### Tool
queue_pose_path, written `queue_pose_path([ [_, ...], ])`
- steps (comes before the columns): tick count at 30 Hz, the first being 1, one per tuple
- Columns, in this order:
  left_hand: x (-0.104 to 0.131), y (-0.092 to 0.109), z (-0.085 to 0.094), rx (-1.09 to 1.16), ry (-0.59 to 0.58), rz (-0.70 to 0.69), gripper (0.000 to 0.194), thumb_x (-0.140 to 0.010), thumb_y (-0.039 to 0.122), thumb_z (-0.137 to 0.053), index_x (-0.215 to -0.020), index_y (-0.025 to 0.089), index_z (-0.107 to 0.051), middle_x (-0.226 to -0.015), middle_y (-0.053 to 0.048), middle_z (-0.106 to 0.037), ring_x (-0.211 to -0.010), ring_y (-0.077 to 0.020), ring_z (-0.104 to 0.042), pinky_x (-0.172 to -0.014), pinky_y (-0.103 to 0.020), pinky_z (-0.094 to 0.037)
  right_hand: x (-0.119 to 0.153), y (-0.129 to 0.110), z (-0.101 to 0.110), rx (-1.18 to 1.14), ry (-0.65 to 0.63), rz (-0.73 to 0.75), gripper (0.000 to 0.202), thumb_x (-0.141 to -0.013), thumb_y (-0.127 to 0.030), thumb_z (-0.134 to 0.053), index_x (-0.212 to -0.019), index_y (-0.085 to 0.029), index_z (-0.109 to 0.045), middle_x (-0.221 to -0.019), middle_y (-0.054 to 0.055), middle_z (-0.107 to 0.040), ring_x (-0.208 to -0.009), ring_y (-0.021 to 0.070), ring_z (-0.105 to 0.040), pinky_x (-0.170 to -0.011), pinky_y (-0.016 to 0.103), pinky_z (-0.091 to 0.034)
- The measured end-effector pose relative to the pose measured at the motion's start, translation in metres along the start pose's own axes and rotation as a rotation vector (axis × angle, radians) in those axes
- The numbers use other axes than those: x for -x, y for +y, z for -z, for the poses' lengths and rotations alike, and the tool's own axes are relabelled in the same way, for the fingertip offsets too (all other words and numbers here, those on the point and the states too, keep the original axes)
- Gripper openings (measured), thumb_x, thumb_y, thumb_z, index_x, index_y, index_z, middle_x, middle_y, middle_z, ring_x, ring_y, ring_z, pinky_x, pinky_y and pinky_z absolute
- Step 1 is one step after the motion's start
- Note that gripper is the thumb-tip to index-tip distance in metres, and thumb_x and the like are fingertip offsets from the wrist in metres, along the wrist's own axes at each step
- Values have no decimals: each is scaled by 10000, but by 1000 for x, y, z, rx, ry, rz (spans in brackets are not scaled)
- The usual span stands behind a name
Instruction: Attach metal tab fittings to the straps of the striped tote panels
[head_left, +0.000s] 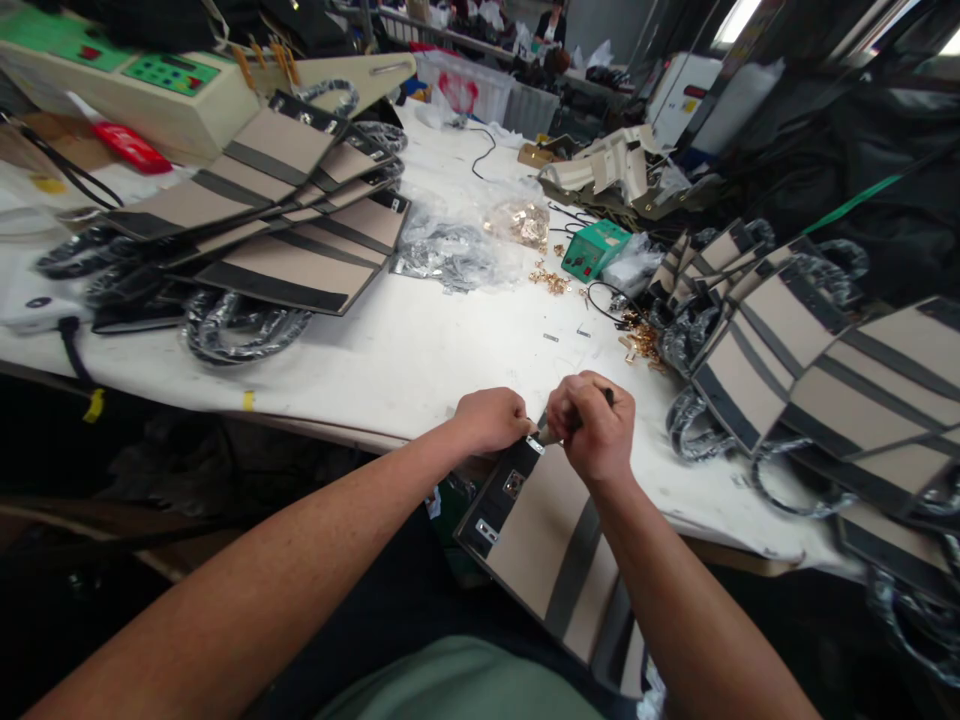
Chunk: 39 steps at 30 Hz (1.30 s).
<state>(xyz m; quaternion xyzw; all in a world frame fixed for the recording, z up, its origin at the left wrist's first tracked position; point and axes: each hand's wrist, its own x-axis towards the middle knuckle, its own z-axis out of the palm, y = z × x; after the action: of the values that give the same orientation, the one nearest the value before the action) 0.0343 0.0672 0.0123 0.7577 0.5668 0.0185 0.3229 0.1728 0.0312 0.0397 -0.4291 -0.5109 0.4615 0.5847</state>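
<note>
A beige bag panel [536, 520] with dark bands lies tilted over the table's front edge and my lap. Along its black end strip sit small metal plates, one of them a silver plate [487, 531] at the near corner. My left hand [493, 418] is closed at the strip's far corner, its fingertips pinching the edge beside another silver plate [535, 444]. My right hand [592, 425] wraps round a hand tool with a dark handle [608, 397]. The tool's tip points at that far plate; its exact kind is mostly hidden by my fingers.
Similar panels with plastic-wrapped handles are stacked at left [300, 265] and right [780, 340]. Across the white table [360, 380] lie a bag of silver plates [450, 255], loose gold fittings [551, 280] and a green box [595, 250]. A person [551, 25] is far back.
</note>
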Motion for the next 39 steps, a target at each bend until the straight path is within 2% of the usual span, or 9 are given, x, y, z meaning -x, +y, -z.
queue_pose_path([
  [7, -5, -2, -3, -21, -27, -24, 279, -847, 447, -554, -775, 247, -736, -850, -62, -766, -820, -252, -712, -720, -325, -491, -8, -2, -14, 132, -102, -53, 413, -904, -340, -613, -531, -214, -490, -444, -44, -498, -408, 101, -437, -441, 253, -369],
  [12, -9, -4, -5, -26, -29, -54, 283, -866, 448, -544, -879, 244, -740, -994, -83, -772, -939, -272, -711, -785, -335, -500, -8, 1, -13, 215, -142, -78, 391, -893, -324, -616, -536, -211, -503, -465, -45, -492, -441, 104, -435, -452, 252, -362],
  [19, -4, -4, -5, -24, -1, -35, 262, -852, 434, -549, -803, 251, -731, -886, -58, -770, -821, -249, -711, -685, -312, -476, -1, 8, -4, 239, -110, -87, 394, -896, -350, -612, -546, -212, -496, -462, -49, -477, -430, 103, -410, -437, 249, -342],
  [24, 2, -1, -3, -7, 21, -6, 271, -849, 462, -555, -785, 269, -735, -842, -21, -763, -786, -211, -695, -661, -287, -448, 0, 5, 2, 75, -62, -86, 400, -904, -362, -611, -557, -216, -479, -456, -48, -475, -390, 99, -408, -403, 249, -334],
  [30, 0, -2, -3, 5, 7, -7, 292, -852, 496, -542, -807, 288, -742, -859, -5, -763, -768, -201, -677, -639, -292, -419, 1, -9, -2, -154, -22, 82, 377, -901, -350, -633, -579, -224, -482, -478, -54, -437, -387, 101, -401, -388, 255, -311],
  [35, -1, -2, -2, -26, -3, -8, 333, -880, 484, -503, -775, 262, -728, -839, -26, -757, -760, -209, -673, -641, -297, -414, 7, 2, 0, -85, -10, 28, 388, -904, -338, -635, -566, -226, -480, -474, -52, -445, -403, 105, -405, -412, 269, -334],
  [39, -1, -1, -2, -34, -10, -20, 341, -890, 504, -487, -811, 277, -730, -885, -23, -763, -795, -215, -676, -654, -303, -416, 6, 2, 3, -127, -35, 87, 382, -919, -336, -623, -579, -225, -490, -491, -49, -451, -413, 107, -418, -420, 272, -333],
])
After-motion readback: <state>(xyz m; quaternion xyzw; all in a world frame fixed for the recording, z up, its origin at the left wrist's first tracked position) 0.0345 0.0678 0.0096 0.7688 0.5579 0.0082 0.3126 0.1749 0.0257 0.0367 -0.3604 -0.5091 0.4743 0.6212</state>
